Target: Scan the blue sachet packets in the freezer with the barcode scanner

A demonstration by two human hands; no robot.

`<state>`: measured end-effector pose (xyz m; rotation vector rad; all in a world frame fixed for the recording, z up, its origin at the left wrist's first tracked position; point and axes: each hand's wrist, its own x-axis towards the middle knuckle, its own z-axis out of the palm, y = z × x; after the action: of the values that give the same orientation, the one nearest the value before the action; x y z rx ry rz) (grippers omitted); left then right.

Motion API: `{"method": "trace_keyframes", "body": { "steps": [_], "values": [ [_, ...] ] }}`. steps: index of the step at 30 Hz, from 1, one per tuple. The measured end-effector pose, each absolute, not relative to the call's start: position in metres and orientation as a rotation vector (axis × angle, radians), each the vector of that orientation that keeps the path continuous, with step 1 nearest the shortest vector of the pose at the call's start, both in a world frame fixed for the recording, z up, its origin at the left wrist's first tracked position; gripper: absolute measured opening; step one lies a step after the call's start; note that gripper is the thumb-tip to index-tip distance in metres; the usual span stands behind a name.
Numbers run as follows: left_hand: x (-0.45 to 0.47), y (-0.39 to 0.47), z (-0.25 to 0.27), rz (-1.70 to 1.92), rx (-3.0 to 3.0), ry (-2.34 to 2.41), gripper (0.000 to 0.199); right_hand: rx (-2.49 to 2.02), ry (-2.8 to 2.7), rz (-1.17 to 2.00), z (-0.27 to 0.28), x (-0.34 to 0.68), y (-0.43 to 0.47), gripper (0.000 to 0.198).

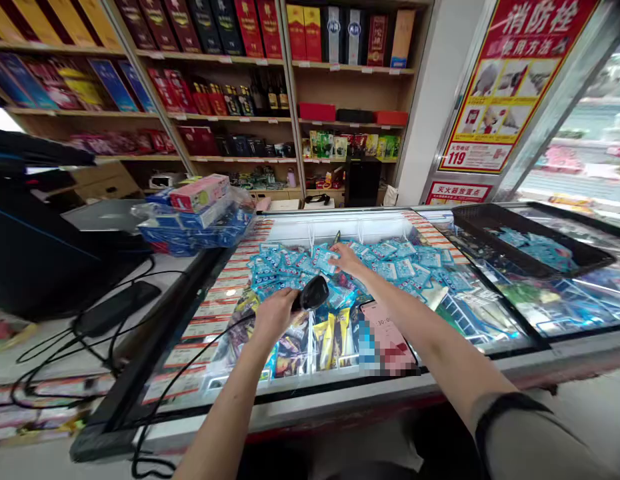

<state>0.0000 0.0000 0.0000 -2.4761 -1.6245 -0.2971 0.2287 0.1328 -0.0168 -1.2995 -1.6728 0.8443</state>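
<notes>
My left hand [277, 313] is closed around the handle of a black barcode scanner [314, 293], whose head points at the blue packets. Its black cable [200, 357] trails down to the left. My right hand [346, 259] reaches farther forward and pinches a small blue packet [323, 259] by its right edge. A small dark pointed thing [337, 237] shows just above these fingers; I cannot make out what it is. Many like packets [390, 270] lie spread and overlapping on the freezer's glass top [220, 313] around both hands. Under my right forearm lies a phone [387, 333], its screen lit.
A black tray [495, 220] with more blue packets stands at the right. Boxes in blue wrap [195, 217] are stacked at the left, near a dark monitor [45, 220] and tangled cables [115, 313]. Behind the freezer stand stocked shelves [220, 59].
</notes>
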Motion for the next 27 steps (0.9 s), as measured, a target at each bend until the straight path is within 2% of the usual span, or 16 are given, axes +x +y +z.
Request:
{"method": "trace_keyframes", "body": {
  "steps": [9, 17, 27],
  "values": [
    [0.042, -0.003, 0.015, -0.329, -2.512, -1.571, 0.031, -1.327, -1.593, 0.855, -0.012, 0.291, 0.111, 0.044],
    [0.069, -0.003, 0.021, -0.367, -2.537, -1.552, 0.03, -1.365, -1.527, 0.786, -0.01, 0.318, 0.088, 0.029],
    [0.089, 0.002, 0.024, -0.375, -2.53, -1.506, 0.027, -1.274, -1.492, 0.84, -0.023, 0.337, 0.091, 0.029]
  ]
}}
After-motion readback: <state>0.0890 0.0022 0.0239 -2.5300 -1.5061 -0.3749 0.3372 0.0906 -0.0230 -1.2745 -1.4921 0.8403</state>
